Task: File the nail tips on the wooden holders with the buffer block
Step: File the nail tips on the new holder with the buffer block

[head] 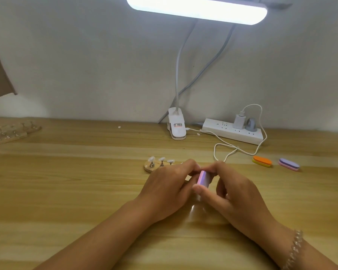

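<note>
Buffer block (pixel 203 178), pink and lilac, sits centre of table (pixel 86 191), raised on edge between both hands. Right grip (pixel 236 191) is clamped on it: thumb at the near end, fingers curled over the far end. Left grip (pixel 168 184) has curled fingers whose tips meet the block's far top corner; whether they pinch the block, a tip or the holder beneath is hidden, so cannot tell. Wooden holder (pixel 149 167) lies just behind and under the left hand, round end showing, with three pale nail tips (pixel 151 158) upright on small metal stems. Judgement: the block looks like light foam, slightly yielding and grippy, so an end-to-end hold keeps the long faces free for stroking. The tips look thin, light and brittle on slender stems, and the holder is light enough to skate, so it probably needs pinning down and short, soft strokes. Around: orange buffer (pixel 261 161) and purple buffer (pixel 288 164) to the right, well apart from the work. White cable (pixel 222 147) loops near the right hand's far side and could snag a wide stroke. Power strip (pixel 232 131) and lamp clamp (pixel 176 125) stand against the wall, lamp (pixel 197 10) overhead. More holders (pixel 8 132) lie at far left. Beaded bracelet (pixel 296 248) on the right wrist may drag on the table.
</note>
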